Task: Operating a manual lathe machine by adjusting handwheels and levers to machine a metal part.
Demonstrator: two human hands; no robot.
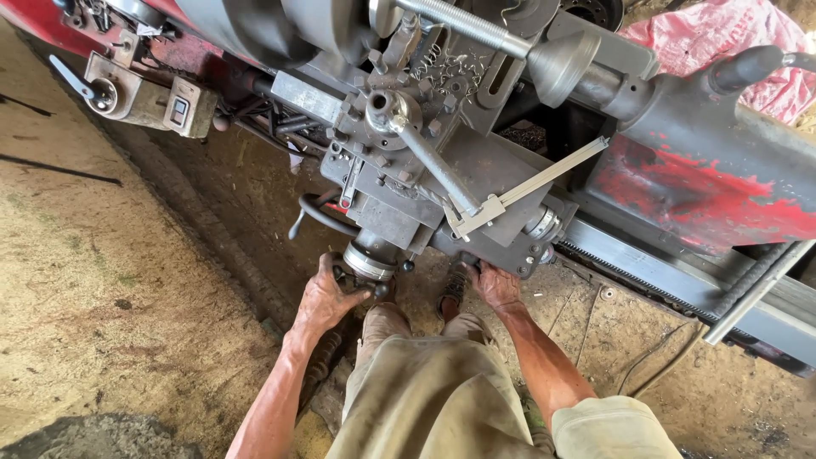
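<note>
I stand at a grey and red metal lathe (680, 187). My left hand (327, 296) is closed around the cross-slide crank handle (371, 265) at the front of the carriage (442, 170). My right hand (493, 285) grips a small knob under the carriage's front edge, beside a round dial (544, 225). A large vernier caliper (523, 187) lies across the carriage top. The tool post with its long lever (429, 157) stands above, strewn with curly metal chips.
The tailstock with its pointed centre (565, 59) sits at upper right. A switch box with a lever (144, 98) hangs at upper left. Dirt floor (102, 280) lies left, pink cloth (739, 42) at top right. A steel bar (752, 293) leans at right.
</note>
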